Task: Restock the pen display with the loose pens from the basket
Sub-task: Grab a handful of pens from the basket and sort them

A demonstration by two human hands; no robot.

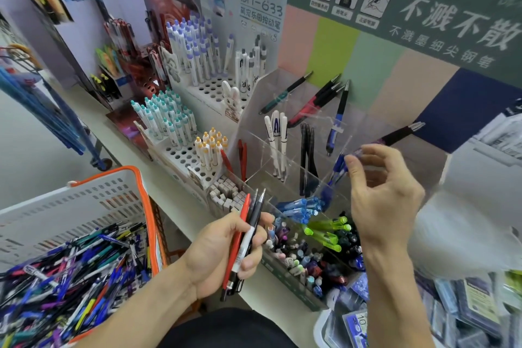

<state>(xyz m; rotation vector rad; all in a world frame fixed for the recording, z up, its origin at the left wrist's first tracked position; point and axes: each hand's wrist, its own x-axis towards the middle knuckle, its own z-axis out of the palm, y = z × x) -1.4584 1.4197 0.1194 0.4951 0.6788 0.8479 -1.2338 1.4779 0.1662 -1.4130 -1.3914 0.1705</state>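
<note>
Our left hand (pixel 226 248) grips a pen bunch (pixel 244 237); right hand (pixel 381 195) pinches a purple pen (pixel 395 135) over the display (pixel 282 161).

Bright, even indoor light fills the scene, with only soft, faint shadows. The wide-angle lens bends straight lines near the edges. The left and right margins are smeared with blur, while the centre stays fairly sharp.

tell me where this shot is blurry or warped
Head view: the wide lens bends the green sign and the shelf edge; the right hand and purple pen are motion-smeared; the left hand with its bunch of pens is sharper; lighting is even, without hard shadows.
</note>
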